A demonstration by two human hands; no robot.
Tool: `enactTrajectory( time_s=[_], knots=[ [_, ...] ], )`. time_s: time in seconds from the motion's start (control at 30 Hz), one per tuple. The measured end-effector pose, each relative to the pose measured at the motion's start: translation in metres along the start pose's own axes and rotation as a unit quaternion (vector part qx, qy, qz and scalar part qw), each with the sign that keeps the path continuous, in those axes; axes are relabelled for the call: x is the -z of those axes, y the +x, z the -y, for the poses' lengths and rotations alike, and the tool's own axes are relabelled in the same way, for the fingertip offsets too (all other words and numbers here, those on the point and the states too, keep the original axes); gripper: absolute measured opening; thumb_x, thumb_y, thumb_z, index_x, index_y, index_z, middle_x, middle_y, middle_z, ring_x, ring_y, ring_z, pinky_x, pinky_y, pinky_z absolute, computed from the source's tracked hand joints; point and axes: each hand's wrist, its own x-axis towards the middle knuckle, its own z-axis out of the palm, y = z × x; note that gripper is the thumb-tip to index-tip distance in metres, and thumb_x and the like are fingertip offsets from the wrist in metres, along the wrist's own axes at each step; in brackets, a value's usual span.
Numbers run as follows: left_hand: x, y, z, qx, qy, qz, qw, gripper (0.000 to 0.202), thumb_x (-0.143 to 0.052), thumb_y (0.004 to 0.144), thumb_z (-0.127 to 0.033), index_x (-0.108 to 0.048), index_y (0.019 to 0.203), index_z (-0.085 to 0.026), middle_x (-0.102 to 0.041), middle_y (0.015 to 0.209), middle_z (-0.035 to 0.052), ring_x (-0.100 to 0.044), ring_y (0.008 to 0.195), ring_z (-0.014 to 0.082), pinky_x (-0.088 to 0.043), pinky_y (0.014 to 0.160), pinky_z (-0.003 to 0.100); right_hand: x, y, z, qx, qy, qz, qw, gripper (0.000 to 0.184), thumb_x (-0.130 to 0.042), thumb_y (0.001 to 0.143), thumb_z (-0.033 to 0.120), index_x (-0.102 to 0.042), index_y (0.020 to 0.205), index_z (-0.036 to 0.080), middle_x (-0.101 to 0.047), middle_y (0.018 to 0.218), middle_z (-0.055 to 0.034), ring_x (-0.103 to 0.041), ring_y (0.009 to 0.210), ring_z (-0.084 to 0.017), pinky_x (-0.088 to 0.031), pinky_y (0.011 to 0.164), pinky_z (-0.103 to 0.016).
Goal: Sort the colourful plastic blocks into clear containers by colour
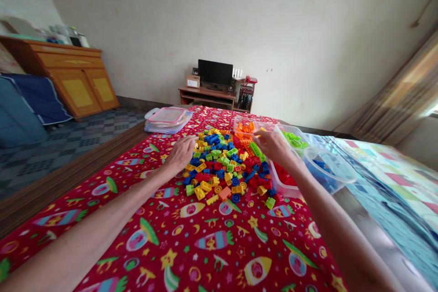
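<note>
Cloth point(153, 223), red with a rocket print, covers the near surface and appears to serve as a soft base for loose parts. Pile point(222, 164) of mixed blocks lies on the cloth, between and ahead of the two arms; this central position presumably keeps it within reach of either hand.

Red box point(284, 190) stands at the right edge of the pile, with red blocks inside. Tub point(337, 183), holding blue blocks, stands just beyond it to the right.

Left hand point(180, 152) is at the left edge of the pile, fingers extended forward and close together. Contact with the blocks, or a pinch at the fingertips, cannot be confirmed. Right hand point(273, 147) is above the boxes, fingers curled downward. Yellow shows at its fingertips, but whether a block is gripped or lies behind cannot be told.

Green box point(286, 128) and orange box point(237, 123) stand farther back. One dominant colour per container suggests grouping by colour. Stacked lids point(167, 116) lie at the far left, probably to leave the boxes uncovered.

Desk point(205, 95) and monitor point(215, 74) stand against the wall point(153, 18).
</note>
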Motion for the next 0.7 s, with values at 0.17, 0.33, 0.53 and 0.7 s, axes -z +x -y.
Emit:
enactTrajectory(
  time_s=[0.17, 0.33, 0.53, 0.7],
  knots=[
    [-0.005, 0.002, 0.017, 0.155, 0.015, 0.063, 0.986, 0.053, -0.022, 0.091, -0.034, -0.051, 0.127, -0.008, -0.054, 0.135, 0.0158, -0.044, 0.13, 0.0241, -0.029, 0.113, 0.041, -0.024, -0.045, 0.061, 0.085, 0.011, 0.103, 0.991, 0.028, -0.039, 0.094, 0.024, -0.066, 0.088, 0.017, -0.067, 0.073, -0.005, -0.057, 0.061, -0.013, -0.031, 0.056, -0.024],
    [-0.006, -0.005, -0.007, 0.117, -0.031, 0.111, 0.986, 0.063, -0.013, 0.092, -0.043, -0.049, 0.131, -0.01, -0.052, 0.138, 0.013, -0.047, 0.129, 0.0236, -0.036, 0.109, 0.037, -0.054, -0.05, 0.066, 0.129, 0.001, 0.071, 0.989, 0.026, -0.036, 0.096, 0.021, -0.061, 0.091, 0.016, -0.065, 0.087, -0.0084, -0.056, 0.08, -0.016, -0.034, 0.065, -0.025],
    [-0.004, 0.001, -0.045, 0.034, -0.101, 0.038, 0.994, 0.058, -0.017, 0.094, -0.045, -0.053, 0.125, -0.013, -0.06, 0.128, 0.0122, -0.054, 0.119, 0.0225, -0.04, 0.105, 0.038, -0.072, -0.05, 0.054, 0.128, 0.022, 0.061, 0.99, 0.025, -0.035, 0.096, 0.022, -0.059, 0.092, 0.017, -0.063, 0.082, -0.006, -0.054, 0.076, -0.015, -0.035, 0.066, -0.025],
    [-0.022, 0.063, -0.03, -0.046, -0.065, 0.011, 0.997, 0.054, -0.018, 0.094, -0.042, -0.057, 0.122, -0.016, -0.06, 0.127, 0.0091, -0.049, 0.124, 0.0217, -0.033, 0.11, 0.04, -0.076, -0.051, 0.058, 0.112, 0.043, 0.054, 0.991, 0.021, -0.037, 0.094, 0.016, -0.058, 0.098, 0.017, -0.062, 0.088, -0.0059, -0.054, 0.08, -0.015, -0.037, 0.068, -0.025]
  ],
)
